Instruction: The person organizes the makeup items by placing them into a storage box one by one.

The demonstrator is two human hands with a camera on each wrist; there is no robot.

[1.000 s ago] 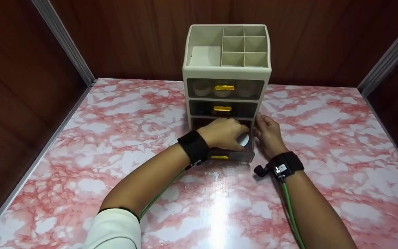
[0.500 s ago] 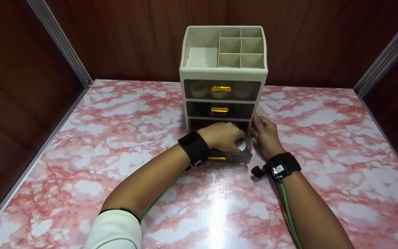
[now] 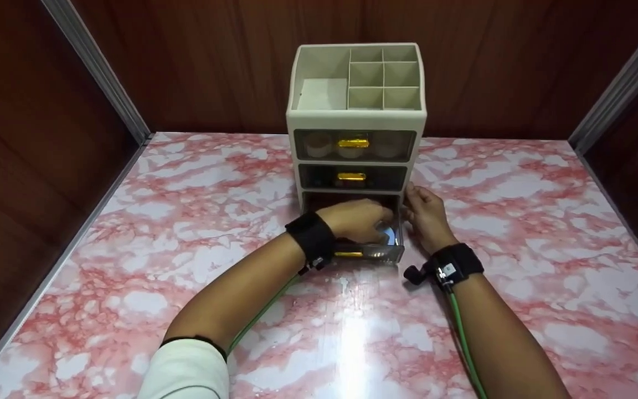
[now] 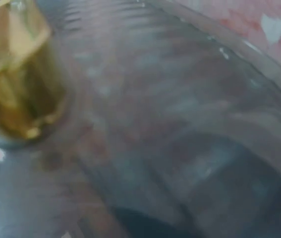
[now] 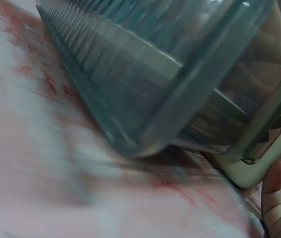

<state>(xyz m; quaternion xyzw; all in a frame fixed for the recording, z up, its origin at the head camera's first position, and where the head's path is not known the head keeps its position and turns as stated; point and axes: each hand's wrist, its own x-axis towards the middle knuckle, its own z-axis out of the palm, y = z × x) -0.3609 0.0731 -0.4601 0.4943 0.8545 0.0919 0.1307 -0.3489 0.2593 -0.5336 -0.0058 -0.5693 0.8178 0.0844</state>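
A cream tabletop organizer (image 3: 356,120) stands with its bottom drawer (image 3: 374,254) pulled out. Inside that drawer is my left hand (image 3: 355,220), fingers bent down around a round, shiny white-blue thing (image 3: 390,236). The hand covers most of it, so its kind cannot be told. My right hand (image 3: 430,219) touches the organizer's lower right side with its fingers. In the right wrist view, fingertips (image 5: 274,183) rest by the cream frame (image 5: 247,173), beside the clear ribbed drawer. The left wrist view shows the drawer front and its gold handle (image 4: 24,74) close up.
Two upper drawers are closed; the top one (image 3: 355,145) holds several pale round things, the middle one (image 3: 352,177) dark contents. An open tray with compartments (image 3: 384,75) tops the organizer. A pink marbled table (image 3: 214,183) lies around, with brown panels (image 3: 214,66) behind and beside it.
My left hand has sunk slightly lower in the drawer, and the round thing shows less, tilted toward the drawer front. The right hand stays at the organizer's side. The view has shifted slightly.
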